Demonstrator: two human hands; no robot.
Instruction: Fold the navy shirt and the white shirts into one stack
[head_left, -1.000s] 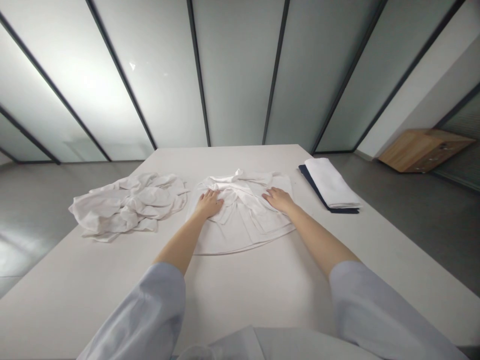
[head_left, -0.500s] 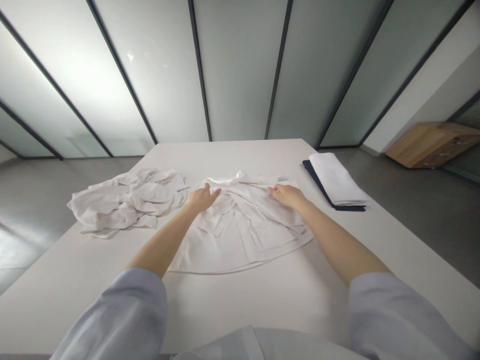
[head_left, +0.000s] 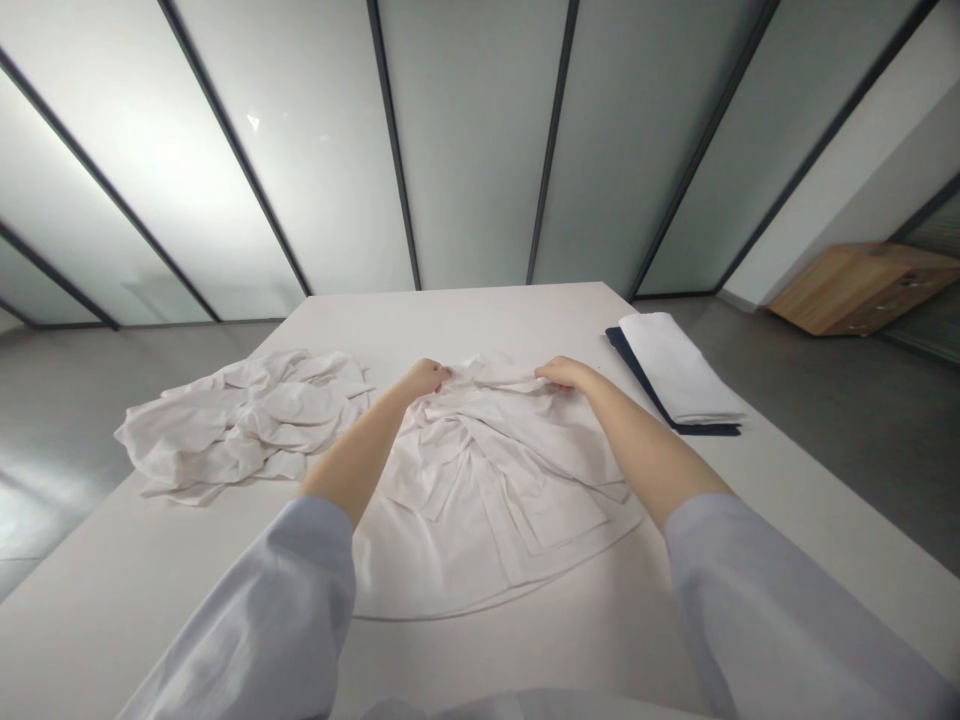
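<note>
A white garment [head_left: 487, 500] with a wide, curved hem lies on the table, its hem toward me and folds fanning out from its middle. It looks like a skirt, though its full shape is hidden by the folds. My left hand [head_left: 427, 378] is closed on the far left part of its top edge. At the far right part of the same edge, my right hand [head_left: 562, 372] pinches the cloth. Between my hands the top edge is bunched and slightly raised.
A crumpled heap of white cloth [head_left: 247, 420] lies at the left of the table [head_left: 420, 320]. Near the right edge, a folded white cloth [head_left: 679, 370] rests on a dark navy one [head_left: 705, 430]. Frosted glass panels [head_left: 472, 150] stand behind, and a wooden cabinet [head_left: 855, 285] is at right.
My hands, earlier spread over the garment's upper part, have closed on its top edge. The garment's hem now sits closer to me, and the view has shifted slightly.
</note>
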